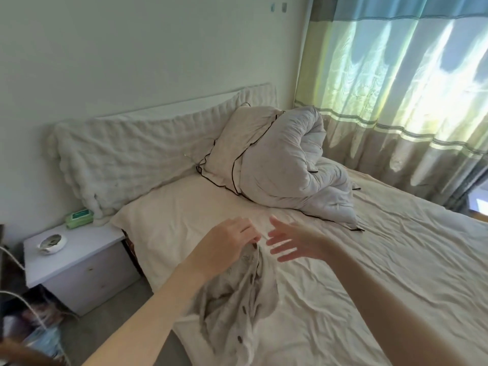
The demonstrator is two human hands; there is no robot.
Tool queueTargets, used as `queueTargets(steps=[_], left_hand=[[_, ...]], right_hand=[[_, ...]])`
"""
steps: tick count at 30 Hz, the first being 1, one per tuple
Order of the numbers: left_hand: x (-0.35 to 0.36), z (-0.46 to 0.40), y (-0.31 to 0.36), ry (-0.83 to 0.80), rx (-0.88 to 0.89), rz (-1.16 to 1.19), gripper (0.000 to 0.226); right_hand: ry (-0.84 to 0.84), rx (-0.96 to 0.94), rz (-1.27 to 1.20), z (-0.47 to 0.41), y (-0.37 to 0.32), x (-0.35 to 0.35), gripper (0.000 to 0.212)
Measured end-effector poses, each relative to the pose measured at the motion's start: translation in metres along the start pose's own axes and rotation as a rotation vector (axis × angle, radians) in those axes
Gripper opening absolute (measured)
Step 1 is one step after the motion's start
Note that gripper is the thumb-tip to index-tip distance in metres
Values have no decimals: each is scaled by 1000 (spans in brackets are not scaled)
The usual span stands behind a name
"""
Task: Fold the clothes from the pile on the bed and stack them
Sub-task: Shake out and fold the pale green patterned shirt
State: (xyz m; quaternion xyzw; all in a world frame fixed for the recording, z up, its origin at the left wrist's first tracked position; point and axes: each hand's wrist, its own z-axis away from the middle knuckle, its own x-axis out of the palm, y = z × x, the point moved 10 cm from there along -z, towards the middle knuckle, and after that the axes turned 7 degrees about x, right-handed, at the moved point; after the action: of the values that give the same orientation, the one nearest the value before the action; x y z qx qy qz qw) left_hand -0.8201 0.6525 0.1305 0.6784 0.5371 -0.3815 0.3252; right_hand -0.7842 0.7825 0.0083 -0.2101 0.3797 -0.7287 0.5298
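Pinched between the fingertips of the left hand (232, 239), a pale grey buttoned garment (237, 302) hangs down from its top edge, its crumpled body draping toward the near edge of the bed (396, 260) with a row of dark buttons running down one side. That hand's fingers are curled over the cloth, knuckles up, and the bare forearm reaches in from the lower left. Just beside it, the right hand (295, 241) is held with its fingers straight and spread, palm turned toward the left hand, gripping nothing and not touching the cloth; a small gap separates the two hands. Both are raised above the cream sheet, which is wrinkled all over. Farther back, a white duvet (295, 165) lies rolled and heaped against a cream pillow with dark piping (237, 143), and a long quilted cushion (126, 159) leans along the wall at the head of the bed. To the left stands a white bedside cabinet (76, 262) carrying a green pack of wipes (79, 216) and a small white dish (52, 243). Sunlit striped curtains (396, 83) in blue, green and beige hang on the right. Blurred clutter lies on the floor at the lower left.
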Motion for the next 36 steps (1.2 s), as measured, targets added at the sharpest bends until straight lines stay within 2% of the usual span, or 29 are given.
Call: queueTargets(steps=[2, 3, 5, 6, 7, 12, 15, 20, 24, 27, 29, 30, 32, 34, 36], left_hand=[[11, 8, 10, -20, 28, 2, 18], [15, 14, 12, -26, 28, 10, 19], [21, 26, 15, -33, 19, 25, 19], [25, 34, 16, -35, 9, 40, 17], [29, 42, 18, -41, -9, 64, 15], [54, 98, 11, -103, -202, 158, 6], [80, 131, -2, -162, -410, 298, 16], [113, 167, -29, -104, -770, 610, 16], [126, 197, -63, -60, -993, 499, 25], [138, 224, -83, -33, -1220, 485, 52], [161, 246, -77, -59, -1447, 679, 73], [177, 258, -66, -55, -1600, 845, 77], [204, 270, -28, -36, -1883, 1228, 68], [217, 264, -9, 41, -1948, 1427, 52], [225, 261, -12, 154, -1961, 1446, 45]], right_hand=[[-59, 176, 44, -20, 31, 28, 89], [-86, 237, 16, -28, 44, 40, 81], [-87, 302, -64, -38, 64, 56, 41], [-65, 317, -104, -41, 72, 61, 24], [-41, 315, -153, -43, 78, 64, 16], [56, 190, -568, -45, 80, 60, 8], [24, 73, -592, -41, 67, 65, 12], [-9, -79, -456, -26, 53, 71, 17], [-6, -147, -442, -13, 53, 58, 10], [-23, -209, -414, -2, 52, 49, 17], [-48, -251, -386, 5, 50, 46, 20], [-66, -267, -381, 8, 49, 46, 22], [-89, -275, -392, 12, 50, 44, 27], [-91, -274, -404, 15, 51, 40, 31], [-74, -261, -413, 17, 55, 34, 24]])
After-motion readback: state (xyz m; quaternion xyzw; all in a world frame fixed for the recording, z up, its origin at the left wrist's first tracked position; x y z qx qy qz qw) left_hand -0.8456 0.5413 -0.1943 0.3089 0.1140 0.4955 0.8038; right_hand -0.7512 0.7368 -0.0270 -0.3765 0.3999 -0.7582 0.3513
